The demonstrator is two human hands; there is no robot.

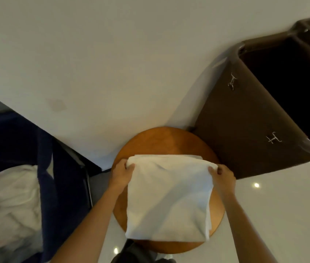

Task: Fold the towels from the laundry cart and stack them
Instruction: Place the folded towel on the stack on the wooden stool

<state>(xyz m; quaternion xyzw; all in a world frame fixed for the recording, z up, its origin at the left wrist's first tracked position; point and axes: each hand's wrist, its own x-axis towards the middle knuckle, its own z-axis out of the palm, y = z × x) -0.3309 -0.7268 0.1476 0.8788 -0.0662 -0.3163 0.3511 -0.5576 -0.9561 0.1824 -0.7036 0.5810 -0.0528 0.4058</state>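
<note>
Two hands hold one white towel (pixel 169 198) over the round table (pixel 161 141). Left hand (pixel 122 174) pinches the towel's far left corner, fingers curled round the cloth. Right hand (pixel 224 177) pinches the far right corner likewise. Towel is folded, roughly square, and covers most of the table top (a second white layer (pixel 169 156) shows at its far edge; separate towel or not, cannot tell). Left of the table: blue cart (pixel 63 186) holding crumpled white linen (pixel 8 205). Right of the table: brown bin (pixel 245 120).
</note>
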